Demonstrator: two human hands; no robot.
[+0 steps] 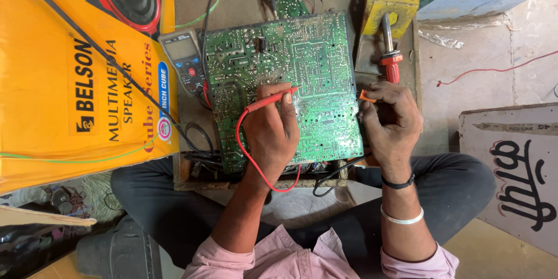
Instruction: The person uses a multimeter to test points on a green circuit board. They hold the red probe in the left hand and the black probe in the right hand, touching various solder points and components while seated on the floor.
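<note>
Now left hand (272, 125) is pinching a red probe (270, 99) against the green circuit board (314, 58); right hand (390, 117) is gripping a small orange piece (366, 96).

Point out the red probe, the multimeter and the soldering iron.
red probe (268, 100), head view, on the middle of its shaft, held in the left hand (272, 133).
multimeter (183, 48), head view, on its grey screen.
soldering iron (391, 64), head view, on its red handle.

My left hand (272, 133) pinches a red probe (271, 100) against the green circuit board (285, 81). My right hand (390, 121) grips a small orange piece (366, 96) at the board's edge, near the soldering iron (389, 52). A meter (185, 61) lies beside the board.
</note>
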